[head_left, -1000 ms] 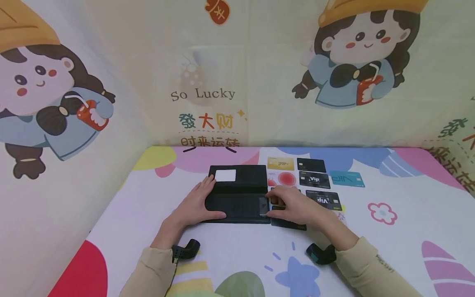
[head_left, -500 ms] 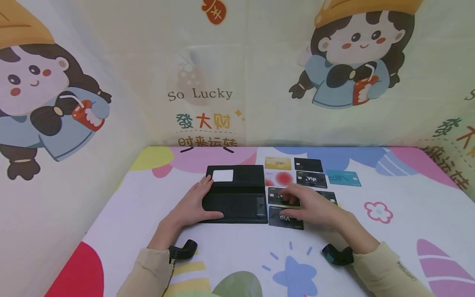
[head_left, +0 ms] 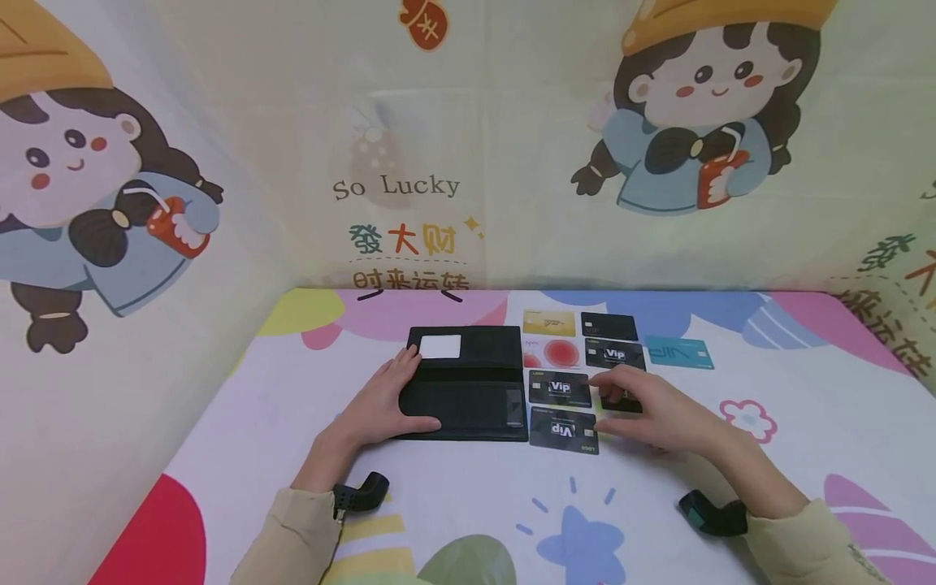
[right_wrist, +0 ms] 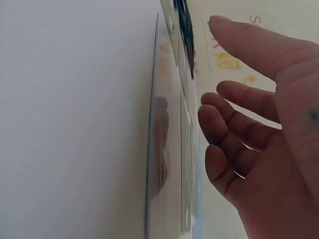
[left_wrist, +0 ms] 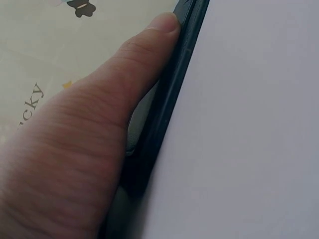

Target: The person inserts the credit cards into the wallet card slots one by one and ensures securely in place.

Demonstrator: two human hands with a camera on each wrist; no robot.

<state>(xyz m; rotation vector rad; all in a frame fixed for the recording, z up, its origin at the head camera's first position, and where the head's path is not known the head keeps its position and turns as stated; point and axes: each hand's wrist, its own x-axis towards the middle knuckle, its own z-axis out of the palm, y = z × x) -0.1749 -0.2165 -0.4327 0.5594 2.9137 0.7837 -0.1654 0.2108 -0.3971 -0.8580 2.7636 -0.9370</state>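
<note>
An unfolded black wallet (head_left: 453,406) lies flat on the table, with a white panel (head_left: 440,347) in its far half. My left hand (head_left: 361,406) rests on its left side, fingers extended and thumb on the near half. In the left wrist view, the thumb (left_wrist: 144,55) presses on the wallet's edge. To the right, my right hand (head_left: 669,410) hovers over the cards, thumb and fingers apart, nothing between them. Just left of its fingertips lie two black Vip cards, an upper card (head_left: 559,389) and a lower card (head_left: 561,431). Another black card (head_left: 620,404) is partly hidden beneath the hand.
Beyond my right hand lie a gold card (head_left: 548,323), a black VIP card (head_left: 609,326), a card with red circles (head_left: 552,353), another black Vip card (head_left: 610,353) and a teal card (head_left: 679,353). A printed cloth (head_left: 292,520) covers the table; a cloth backdrop rises behind.
My right hand has moved right, from the wallet's right edge to over the cards, uncovering the two nearest Vip cards. My left hand stays on the wallet.
</note>
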